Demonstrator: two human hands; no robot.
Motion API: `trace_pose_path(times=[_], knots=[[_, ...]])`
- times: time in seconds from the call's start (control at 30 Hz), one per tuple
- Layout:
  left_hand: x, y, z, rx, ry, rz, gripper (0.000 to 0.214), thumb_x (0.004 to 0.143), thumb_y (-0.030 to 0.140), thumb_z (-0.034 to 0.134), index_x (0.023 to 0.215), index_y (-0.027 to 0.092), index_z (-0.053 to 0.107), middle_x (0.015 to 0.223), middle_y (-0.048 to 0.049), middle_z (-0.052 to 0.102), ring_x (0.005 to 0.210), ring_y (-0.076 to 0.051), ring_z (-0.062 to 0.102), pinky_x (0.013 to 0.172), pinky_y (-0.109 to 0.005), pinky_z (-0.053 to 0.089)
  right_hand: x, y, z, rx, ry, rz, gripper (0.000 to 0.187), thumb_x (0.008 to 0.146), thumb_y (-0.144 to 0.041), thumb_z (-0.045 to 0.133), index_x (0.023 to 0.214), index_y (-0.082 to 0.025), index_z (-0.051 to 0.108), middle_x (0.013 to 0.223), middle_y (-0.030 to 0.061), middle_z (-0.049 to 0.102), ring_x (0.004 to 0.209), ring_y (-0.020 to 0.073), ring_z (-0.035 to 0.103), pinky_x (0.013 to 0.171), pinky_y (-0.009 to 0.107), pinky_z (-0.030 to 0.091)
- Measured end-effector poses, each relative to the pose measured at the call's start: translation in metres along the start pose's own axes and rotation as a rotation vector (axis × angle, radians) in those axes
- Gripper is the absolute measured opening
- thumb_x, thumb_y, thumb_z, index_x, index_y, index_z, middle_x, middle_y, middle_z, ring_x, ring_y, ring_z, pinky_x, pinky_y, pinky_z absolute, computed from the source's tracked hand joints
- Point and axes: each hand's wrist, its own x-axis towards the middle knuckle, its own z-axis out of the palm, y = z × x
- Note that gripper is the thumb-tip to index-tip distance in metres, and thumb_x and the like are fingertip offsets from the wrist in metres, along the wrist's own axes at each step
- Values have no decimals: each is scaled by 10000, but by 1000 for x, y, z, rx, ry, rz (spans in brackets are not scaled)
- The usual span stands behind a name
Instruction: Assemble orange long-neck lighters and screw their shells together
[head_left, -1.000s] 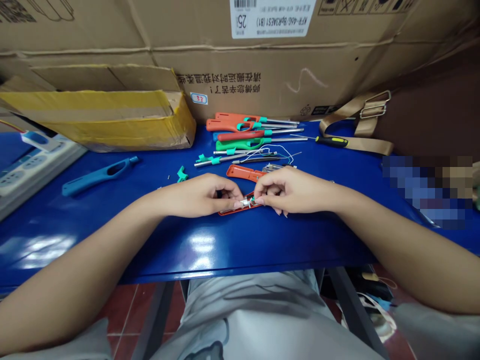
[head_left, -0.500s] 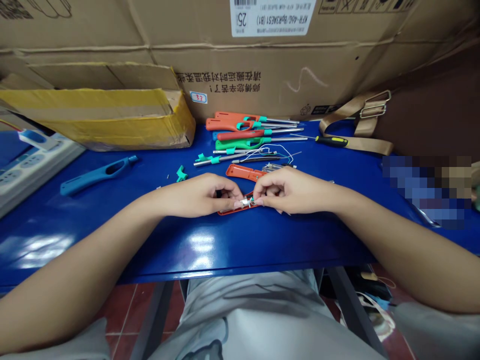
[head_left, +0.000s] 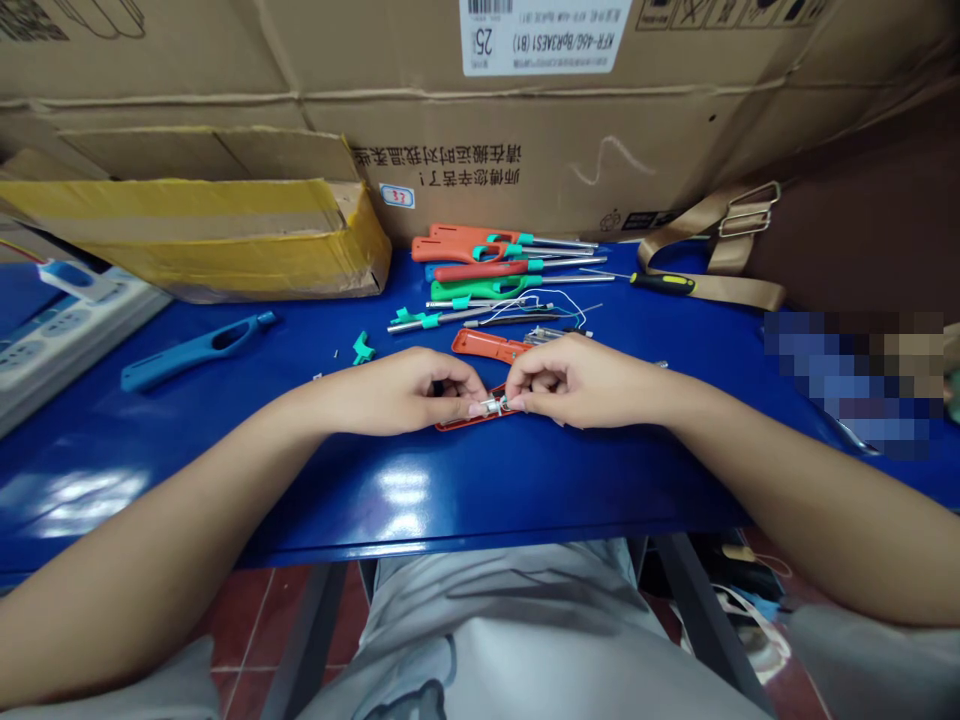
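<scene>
My left hand and my right hand meet at the middle of the blue table, fingers curled. Between their fingertips sits a small metal part, pinched from both sides. It lies over an orange lighter shell half that rests on the table under my hands. Another orange shell half lies just behind them. White and green thin wires trail from behind my right hand.
Assembled long lighters in orange, red and green are piled at the back by a cardboard box. A blue lighter shell, a teal trigger piece, a screwdriver, a taped carton and a power strip lie around.
</scene>
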Motion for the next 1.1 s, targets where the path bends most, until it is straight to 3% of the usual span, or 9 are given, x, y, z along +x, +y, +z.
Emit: trace_pose_path(times=[1.1], knots=[[1, 0, 4, 23, 45, 25, 296, 962, 371, 573, 1046, 128, 718, 819, -24, 692, 687, -116, 589, 638, -208, 446, 1, 2, 1, 22, 10, -8, 158, 873, -268, 625, 891, -142, 719, 725, 2, 633, 572, 83, 473, 538, 219, 370]])
